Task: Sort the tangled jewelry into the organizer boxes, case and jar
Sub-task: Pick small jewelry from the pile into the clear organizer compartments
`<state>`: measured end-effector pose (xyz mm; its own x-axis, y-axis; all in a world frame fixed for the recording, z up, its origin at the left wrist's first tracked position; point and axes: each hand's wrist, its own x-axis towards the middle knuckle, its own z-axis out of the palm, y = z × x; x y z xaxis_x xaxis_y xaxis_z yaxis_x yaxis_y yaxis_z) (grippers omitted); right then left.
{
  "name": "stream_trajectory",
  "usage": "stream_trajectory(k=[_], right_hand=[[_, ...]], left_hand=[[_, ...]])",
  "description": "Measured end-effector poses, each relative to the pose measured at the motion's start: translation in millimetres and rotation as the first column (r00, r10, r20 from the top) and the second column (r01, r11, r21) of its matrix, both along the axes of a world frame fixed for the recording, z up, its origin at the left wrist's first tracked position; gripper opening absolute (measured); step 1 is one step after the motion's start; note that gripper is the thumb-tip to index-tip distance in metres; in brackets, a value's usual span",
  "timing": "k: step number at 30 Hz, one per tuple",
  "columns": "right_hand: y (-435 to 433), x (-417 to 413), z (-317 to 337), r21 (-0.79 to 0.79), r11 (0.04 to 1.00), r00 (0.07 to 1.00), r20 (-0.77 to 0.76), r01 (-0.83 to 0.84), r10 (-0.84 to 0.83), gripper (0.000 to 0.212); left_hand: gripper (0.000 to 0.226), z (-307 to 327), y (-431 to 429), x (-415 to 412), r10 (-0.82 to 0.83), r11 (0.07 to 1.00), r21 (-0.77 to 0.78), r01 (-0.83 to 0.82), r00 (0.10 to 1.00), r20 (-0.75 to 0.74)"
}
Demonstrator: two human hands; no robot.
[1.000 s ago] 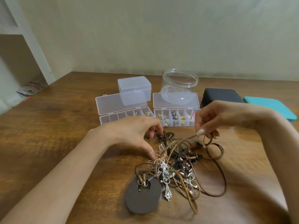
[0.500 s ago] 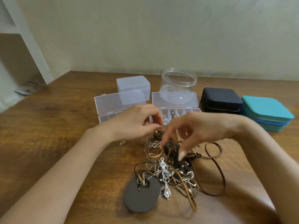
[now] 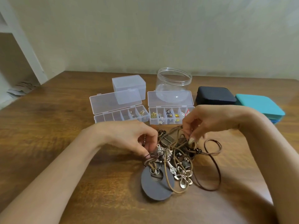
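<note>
A tangle of jewelry (image 3: 176, 160) lies on the wooden table: brown cords, silver charms and a dark round disc pendant (image 3: 155, 186). My left hand (image 3: 129, 138) pinches a silver charm at the pile's left top edge. My right hand (image 3: 203, 123) pinches brown cords above the pile's right side and holds them lifted. Behind the pile stand two open clear organizer boxes, the left box (image 3: 119, 113) and the right box (image 3: 169, 115), both with small pieces in some compartments. An open clear jar (image 3: 174, 81) stands behind the right box.
A shut clear plastic box (image 3: 129, 84) stands behind the left organizer. A dark case (image 3: 215, 97) and a teal case (image 3: 260, 105) lie shut at the right. The wall runs along the table's far edge, and white shelving (image 3: 21, 46) stands at the far left.
My right hand rose from the pile's middle to its right side, pulling cords up. My left hand came down onto the pile's left top edge and took a silver charm.
</note>
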<state>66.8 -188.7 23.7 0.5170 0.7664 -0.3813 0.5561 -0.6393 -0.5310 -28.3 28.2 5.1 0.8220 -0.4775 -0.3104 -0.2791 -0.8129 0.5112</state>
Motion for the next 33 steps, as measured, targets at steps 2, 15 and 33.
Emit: stream_trajectory(k=[2,15,33], right_hand=[[1,0,0,0.066,0.998,0.998,0.066,0.016,-0.021,0.015],[14,-44,-6,-0.16,0.974,0.975,0.124,-0.162,0.183,0.028],[22,-37,-10,0.507,0.838,0.953,-0.299,0.202,-0.048,0.015]], left_hand=[[0.017,1,1,-1,0.01,1.0,-0.022,-0.011,1.0,-0.023],[0.01,13,6,-9,-0.06,0.976,-0.217,0.036,0.993,-0.105],[0.081,5,-17,-10,0.13,0.974,-0.176,-0.143,0.988,-0.082]])
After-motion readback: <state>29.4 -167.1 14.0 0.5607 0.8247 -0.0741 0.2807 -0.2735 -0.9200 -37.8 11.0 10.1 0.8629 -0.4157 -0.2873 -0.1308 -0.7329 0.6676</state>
